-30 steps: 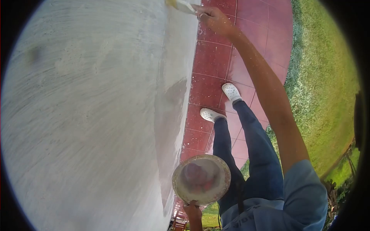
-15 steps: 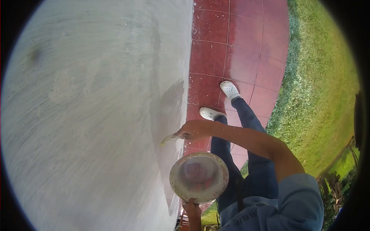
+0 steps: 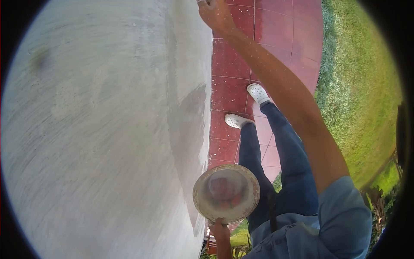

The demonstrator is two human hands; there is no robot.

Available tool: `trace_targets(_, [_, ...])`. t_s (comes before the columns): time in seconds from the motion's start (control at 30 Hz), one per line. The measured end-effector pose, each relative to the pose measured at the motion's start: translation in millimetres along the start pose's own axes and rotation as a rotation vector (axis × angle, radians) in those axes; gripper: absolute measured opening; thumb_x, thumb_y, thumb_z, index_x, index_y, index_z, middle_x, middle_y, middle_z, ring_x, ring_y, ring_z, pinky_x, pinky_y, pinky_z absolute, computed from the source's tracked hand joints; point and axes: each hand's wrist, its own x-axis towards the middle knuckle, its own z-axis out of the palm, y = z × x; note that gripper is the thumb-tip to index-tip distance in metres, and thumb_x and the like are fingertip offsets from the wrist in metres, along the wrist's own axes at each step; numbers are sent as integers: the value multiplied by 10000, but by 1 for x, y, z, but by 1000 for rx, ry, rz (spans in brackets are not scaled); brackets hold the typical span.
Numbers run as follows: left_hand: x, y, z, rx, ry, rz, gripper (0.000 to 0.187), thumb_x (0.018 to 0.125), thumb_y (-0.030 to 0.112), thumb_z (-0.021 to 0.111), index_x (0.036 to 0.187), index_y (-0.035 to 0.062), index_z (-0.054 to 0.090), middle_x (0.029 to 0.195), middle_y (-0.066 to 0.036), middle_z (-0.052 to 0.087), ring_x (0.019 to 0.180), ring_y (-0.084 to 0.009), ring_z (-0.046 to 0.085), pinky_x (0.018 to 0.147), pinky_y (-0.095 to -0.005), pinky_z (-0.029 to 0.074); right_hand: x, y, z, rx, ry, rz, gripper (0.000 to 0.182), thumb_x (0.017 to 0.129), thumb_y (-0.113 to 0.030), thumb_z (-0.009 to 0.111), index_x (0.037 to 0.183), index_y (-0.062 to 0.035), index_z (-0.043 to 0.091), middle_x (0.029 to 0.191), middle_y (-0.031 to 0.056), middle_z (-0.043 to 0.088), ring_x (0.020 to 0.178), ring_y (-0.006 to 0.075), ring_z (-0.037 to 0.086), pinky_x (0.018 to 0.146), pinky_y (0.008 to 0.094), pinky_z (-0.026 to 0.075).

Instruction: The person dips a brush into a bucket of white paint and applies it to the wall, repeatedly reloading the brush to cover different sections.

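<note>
Swung from just above the bowl half a second ago, my right hand (image 3: 215, 16) is now up at the top edge of the frame, while the bowl (image 3: 197, 194) has hardly shifted at lower centre. The bowl's open mouth faces up toward my eyes; its rim shows as a slight oval, longer across the frame than down it. Only a pale sliver of the brush (image 3: 201, 1) shows in my curled right fingers, so I can't tell its long axis or which way its bristles point. My right arm runs from the blue sleeve (image 3: 345, 211) at lower right up and leftward, only slightly bent at the elbow. My left hand (image 3: 221, 233), at bottom centre, is closed on the bowl's lower edge with the thumb at the rim; its other fingers are hidden underneath. Inside the bowl, hazy pinkish shapes are hard to make out, and the brush tip, if touching the wall (image 3: 108, 138), is cut off.
</note>
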Motion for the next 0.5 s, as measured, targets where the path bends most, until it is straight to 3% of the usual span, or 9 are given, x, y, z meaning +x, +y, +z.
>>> trace_targets(0.03, [-1,1,2,-5,-2,3,645,697,-144,520,1328,-66,417,1243,-141,545,1110,-276,578,947,-365,492,-64,-45,13,43,-168,-19,386,931,-143,529,1276,22,579,892,230,682,815,330,685,724,400,537])
trace_targets(0.07, [-2,2,5,-26,-3,8,635,703,-141,518,1325,-65,419,1239,-141,546,1100,-276,582,936,-363,497,-131,-74,24,201,-318,241,449,920,-92,526,1358,10,506,864,263,626,815,393,636,759,449,507])
trace_targets(0.1, [-3,3,8,-44,-4,12,626,709,-138,515,1323,-63,422,1236,-141,547,1090,-277,587,926,-360,502,-197,-82,28,196,-354,169,520,941,-42,508,1451,-9,411,784,207,589,637,313,572,654,378,477])
trace_targets(0.13, [-3,3,5,-43,-4,11,626,709,-138,515,1323,-63,422,1236,-141,547,1090,-277,587,926,-360,502,-246,-93,12,244,-489,178,566,926,-2,502,1478,-55,389,793,199,587,695,348,600,679,394,488])
trace_targets(0.2, [2,0,6,-55,-28,-21,620,715,-133,512,1324,-56,422,1245,-145,541,1111,-279,579,932,-372,502,-292,-109,-32,215,-1229,281,509,914,-65,509,1422,-92,485,986,209,669,941,366,650,822,477,499])
trace_targets(0.3, [5,2,-4,17,-42,-10,624,719,-137,502,1332,-59,413,1261,-154,532,1139,-282,571,953,-386,502,-295,-99,-48,358,-1638,57,444,924,-75,521,1364,-119,567,1062,222,677,959,347,658,861,435,502])
trace_targets(0.37, [2,2,6,-11,-45,10,632,718,-139,499,1338,-60,407,1264,-156,530,1148,-282,568,961,-391,502,-224,-88,-41,350,-1574,73,364,958,-124,528,1312,-88,608,1174,198,666,1034,345,653,918,438,493])
trace_targets(0.43, [3,2,3,-24,-52,21,639,717,-142,495,1344,-61,400,1267,-158,527,1158,-282,564,968,-396,501,-133,-67,-31,198,-1270,48,352,972,-153,549,1309,-74,616,966,122,709,803,226,610,755,376,484])
trace_targets(0.5, [9,-4,-4,-50,-67,11,658,714,-147,494,1357,-60,388,1268,-159,526,1156,-284,565,972,-399,501,-38,-41,-34,186,-1098,160,332,954,-169,584,1270,-104,661,702,2,537,625,136,473,565,309,403])
